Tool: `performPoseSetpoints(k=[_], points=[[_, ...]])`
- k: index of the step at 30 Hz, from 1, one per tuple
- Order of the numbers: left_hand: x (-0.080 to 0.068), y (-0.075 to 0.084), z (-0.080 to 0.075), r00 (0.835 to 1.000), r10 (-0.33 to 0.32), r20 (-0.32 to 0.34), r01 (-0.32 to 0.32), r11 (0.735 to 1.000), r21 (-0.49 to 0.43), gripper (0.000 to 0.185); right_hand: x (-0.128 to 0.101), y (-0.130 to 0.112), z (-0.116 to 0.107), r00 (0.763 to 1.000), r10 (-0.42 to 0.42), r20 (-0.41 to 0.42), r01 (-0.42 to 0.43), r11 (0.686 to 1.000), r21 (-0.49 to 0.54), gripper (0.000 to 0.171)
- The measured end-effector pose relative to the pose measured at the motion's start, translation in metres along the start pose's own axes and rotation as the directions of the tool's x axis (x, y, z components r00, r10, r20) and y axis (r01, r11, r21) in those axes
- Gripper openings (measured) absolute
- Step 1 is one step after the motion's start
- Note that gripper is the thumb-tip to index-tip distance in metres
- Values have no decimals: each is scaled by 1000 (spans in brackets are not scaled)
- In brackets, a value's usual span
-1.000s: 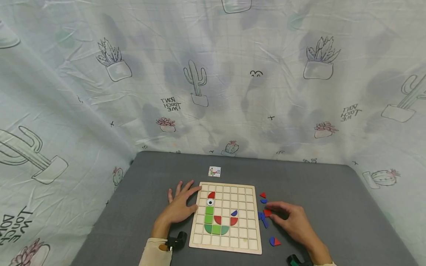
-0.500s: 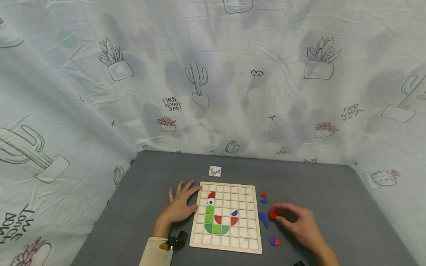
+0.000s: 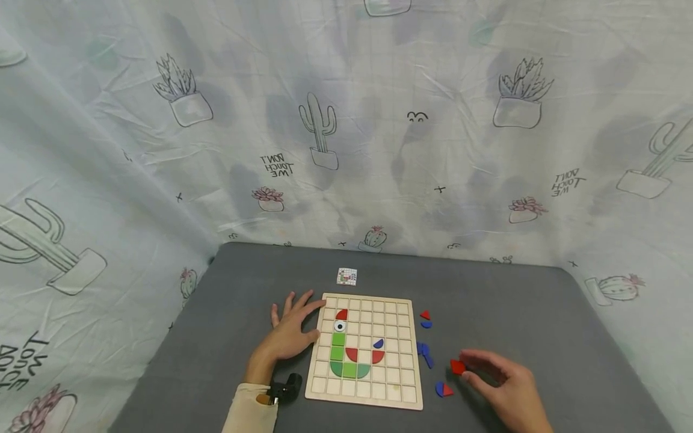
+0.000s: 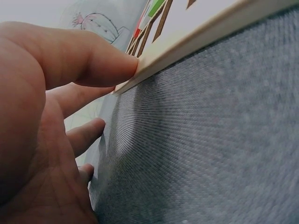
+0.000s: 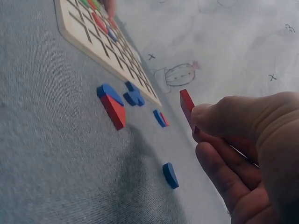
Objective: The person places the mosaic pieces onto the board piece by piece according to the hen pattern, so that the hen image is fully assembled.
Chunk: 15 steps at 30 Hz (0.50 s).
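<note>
The left hand [image 3: 289, 334] lies flat on the grey worktop [image 3: 227, 313] with fingers spread and relaxed, gripping nothing, its fingertips touching the left edge of the wooden grid board [image 3: 390, 373], which carries green, red and blue pieces. Right of the board, loose blue and red pieces [image 3: 425, 355] lie on the worktop. Further right, the right hand [image 3: 503, 385] pinches a red piece [image 3: 457, 367] between thumb and fingers, well apart from the board.

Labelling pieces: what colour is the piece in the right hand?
Red piece, pinched by the right hand; clearest in the right wrist view.
</note>
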State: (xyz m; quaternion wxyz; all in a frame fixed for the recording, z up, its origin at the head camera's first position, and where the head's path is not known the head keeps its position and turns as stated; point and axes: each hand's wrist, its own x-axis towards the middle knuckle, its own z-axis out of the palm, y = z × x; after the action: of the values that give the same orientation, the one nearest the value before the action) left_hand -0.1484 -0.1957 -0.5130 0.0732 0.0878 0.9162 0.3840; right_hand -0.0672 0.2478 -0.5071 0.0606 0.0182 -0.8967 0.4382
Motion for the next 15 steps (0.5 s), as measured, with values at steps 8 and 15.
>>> performPoseSetpoints(k=[8,15], points=[[2,-3,-1,1000,1,-2,-1,1000,6,67,-2,-15,8,997,-72,-27,73,996,57,35],[3,-4,1,1000,0,0,0,1000,8,67,7,-25,32,986,-168,-2,166,971,170,32]])
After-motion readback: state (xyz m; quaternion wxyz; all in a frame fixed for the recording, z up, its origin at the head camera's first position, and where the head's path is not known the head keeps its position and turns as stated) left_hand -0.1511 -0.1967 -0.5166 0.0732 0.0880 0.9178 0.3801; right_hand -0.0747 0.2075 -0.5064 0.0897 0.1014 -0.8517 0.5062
